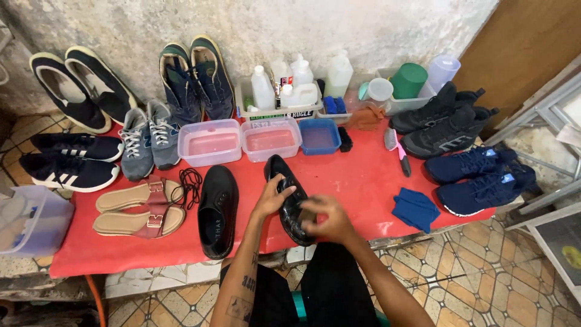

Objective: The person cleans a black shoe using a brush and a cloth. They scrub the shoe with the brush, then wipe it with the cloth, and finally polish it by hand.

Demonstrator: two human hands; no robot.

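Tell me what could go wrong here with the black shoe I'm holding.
The black shoe in your left hand and right hand overhangs the red table edge; it might slip to the floor. A forward nudge could perhaps reach the tubs of pink liquid behind it.

Glossy black shoe, red table cover, blue cloth

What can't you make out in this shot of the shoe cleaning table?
Head view only:
- Right hand: blurred; whatever it holds is hidden.
- Glossy black leather shoe: its middle is covered by both hands; left hand grips its side.
- Translucent plastic bin: cut off by the left edge.
- White plastic bottles: labels too small.
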